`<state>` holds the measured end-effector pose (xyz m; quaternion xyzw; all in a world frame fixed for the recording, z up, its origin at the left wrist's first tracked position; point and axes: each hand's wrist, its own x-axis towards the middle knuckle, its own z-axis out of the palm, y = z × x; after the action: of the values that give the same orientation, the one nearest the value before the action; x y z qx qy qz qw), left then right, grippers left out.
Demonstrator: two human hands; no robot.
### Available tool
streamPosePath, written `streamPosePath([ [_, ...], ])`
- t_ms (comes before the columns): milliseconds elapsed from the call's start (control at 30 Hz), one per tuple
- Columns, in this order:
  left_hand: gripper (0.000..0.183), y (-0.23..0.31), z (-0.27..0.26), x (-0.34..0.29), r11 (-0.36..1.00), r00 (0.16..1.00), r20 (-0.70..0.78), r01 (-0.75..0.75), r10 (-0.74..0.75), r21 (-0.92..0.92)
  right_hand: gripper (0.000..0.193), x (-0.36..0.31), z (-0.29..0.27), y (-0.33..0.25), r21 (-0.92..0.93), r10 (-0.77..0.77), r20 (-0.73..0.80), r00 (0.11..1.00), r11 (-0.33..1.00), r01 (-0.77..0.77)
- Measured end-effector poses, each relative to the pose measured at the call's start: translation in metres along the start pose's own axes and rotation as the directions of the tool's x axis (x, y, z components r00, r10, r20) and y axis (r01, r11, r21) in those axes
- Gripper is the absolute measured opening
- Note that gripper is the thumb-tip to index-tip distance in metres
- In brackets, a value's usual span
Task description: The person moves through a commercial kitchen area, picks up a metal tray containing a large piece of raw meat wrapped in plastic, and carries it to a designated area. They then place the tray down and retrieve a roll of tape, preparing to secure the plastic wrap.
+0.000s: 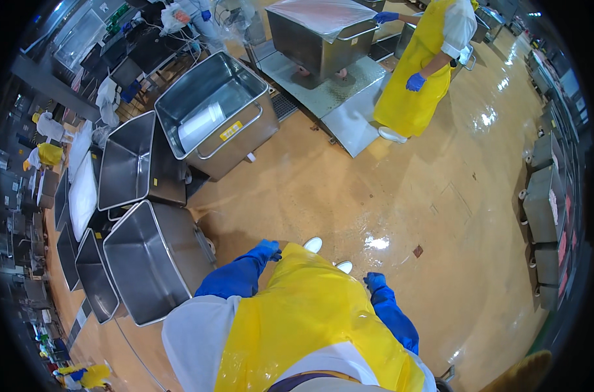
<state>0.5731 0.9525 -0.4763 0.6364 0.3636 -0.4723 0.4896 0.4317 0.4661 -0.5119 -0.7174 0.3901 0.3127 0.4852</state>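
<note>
Stretching across the room, a tan floor (454, 215) shines wet in patches, with bright lamp reflections on it and a small reddish-brown square (418, 251) set into its surface. Beyond the open stretch, a low metal platform (336, 98) with a sloping ramp (354, 130) carries a steel tub (310, 49) under a thin, translucent plastic sheet (320, 14). A co-worker in a smooth yellow apron (408, 78) stands beside it, one blue-gloved hand (386, 17) at its rim. Along the right edge runs a row of grey metal bins (542, 202), pinkish contents showing in some.

On the left stand deep, box-shaped steel bins with rolled rims and brushed, dully reflective walls. One large bin (245, 140) bears a yellow label (231, 130) and holds a smooth white object (202, 125). The nearest bin (186, 245) stands left of the wearer, its outer wall near the left hand (269, 249). That blue-gloved hand hangs before the wearer's glossy yellow apron (303, 287); the right hand (375, 282), also in blue, hangs over the floor on the other side. Whether the fingers of either are open or closed, I cannot tell. Blue sleeves (228, 277) wrinkle along both forearms.
</note>
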Motion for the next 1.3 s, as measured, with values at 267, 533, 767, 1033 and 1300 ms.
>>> streamPosePath([
  [267, 0.049, 0.076, 0.041, -0.001, 0.902, 0.865, 0.276, -0.43, 0.42, -0.024, 0.037, -0.034, 0.016, -0.189, 0.159, -0.647, -0.021, 0.762, 0.751, 0.641],
  [533, 0.079, 0.202, 0.147, -0.138, 0.699, 0.416, 0.57, -0.308, 0.709, -0.645, 0.07, -0.222, 0.018, -0.375, 0.264, -0.962, 0.122, 0.243, 0.267, 0.927],
  [767, 0.09, 0.239, 0.172, -0.291, 0.509, 0.147, 0.491, -0.356, 0.859, -0.784, 0.084, -0.277, 0.021, -0.409, 0.164, -0.981, -0.193, -0.009, -0.041, 0.986],
  [1033, 0.096, 0.242, 0.187, -0.3, 0.707, 0.138, 0.695, -0.076, 0.706, -0.703, 0.062, -0.28, 0.01, -0.398, 0.328, -0.903, -0.415, 0.112, -0.034, 0.944],
  [1300, 0.073, 0.222, 0.184, -0.294, 0.698, 0.226, 0.69, 0.056, 0.687, -0.714, 0.067, -0.266, 0.001, -0.382, 0.783, -0.856, -0.338, 0.393, -0.023, 0.622],
])
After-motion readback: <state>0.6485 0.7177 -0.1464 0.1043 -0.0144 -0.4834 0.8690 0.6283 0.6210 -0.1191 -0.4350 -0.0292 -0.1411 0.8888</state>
